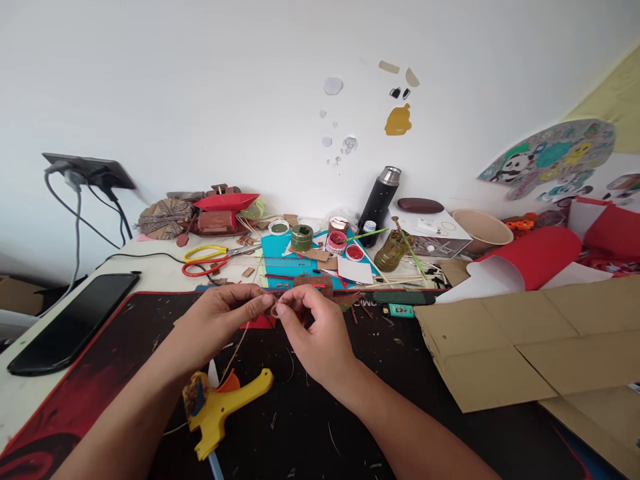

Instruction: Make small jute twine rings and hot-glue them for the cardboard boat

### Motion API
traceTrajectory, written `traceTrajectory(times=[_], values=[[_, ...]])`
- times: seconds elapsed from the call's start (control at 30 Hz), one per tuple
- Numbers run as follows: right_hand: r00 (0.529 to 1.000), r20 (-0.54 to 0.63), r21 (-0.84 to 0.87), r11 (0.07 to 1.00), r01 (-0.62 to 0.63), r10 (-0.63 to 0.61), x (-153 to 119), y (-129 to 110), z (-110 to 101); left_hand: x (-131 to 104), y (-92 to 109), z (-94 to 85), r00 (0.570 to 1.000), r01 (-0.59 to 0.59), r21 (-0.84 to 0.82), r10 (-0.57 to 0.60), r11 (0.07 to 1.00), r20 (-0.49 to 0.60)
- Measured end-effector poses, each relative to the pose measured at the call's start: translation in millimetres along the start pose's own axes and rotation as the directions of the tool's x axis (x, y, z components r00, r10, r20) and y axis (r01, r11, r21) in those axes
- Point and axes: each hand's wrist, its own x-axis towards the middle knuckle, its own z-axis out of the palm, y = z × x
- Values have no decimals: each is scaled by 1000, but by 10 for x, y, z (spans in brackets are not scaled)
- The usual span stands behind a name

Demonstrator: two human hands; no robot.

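My left hand [225, 320] and my right hand [315, 327] meet fingertip to fingertip above the dark desk mat [390, 387]. Both are closed in a pinch around a small, thin, pale loop [274, 310], mostly hidden by the fingers; I cannot make out its kind. Below my left wrist lies a yellow glue gun [225, 407], a blue glue stick [215, 465] at its back end. A strand of twine [239, 348] trails on the mat between the gun and my hands. Just behind my fingers is a piece of red paper [259, 323].
A black phone [75, 320] lies at left. Scissors [220, 257], paint jars [302, 237], a flask [381, 200] and a brush jar [393, 253] line the back. Cardboard sheets [500, 340] cover the right side, beside rolled red paper [533, 250]. A power strip [90, 170] hangs on the wall.
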Motion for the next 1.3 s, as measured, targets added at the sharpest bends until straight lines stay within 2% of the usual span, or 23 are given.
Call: traceTrajectory(times=[0.47,0.83,1.03,1.1,1.17,1.3], values=[[999,22,5,999,-32,31,10,-5,-8,0,-33,15,993,-6,24,8,1000,-122],[999,18,18,999,-41,40,1,10,5,10,0,-7,991,46,49,-39,998,-126],[996,24,103,991,-91,89,30,-13,-9,-32,37,-41,951,-89,-29,76,996,-301],[992,32,138,983,-124,121,47,-15,-22,-41,39,-34,956,-132,-51,113,990,-270],[987,44,166,974,-157,152,60,-14,-32,-47,36,-17,972,-154,-41,144,987,-188],[983,54,187,966,-181,174,61,-8,-28,-58,37,22,983,-153,-1,152,988,-104]])
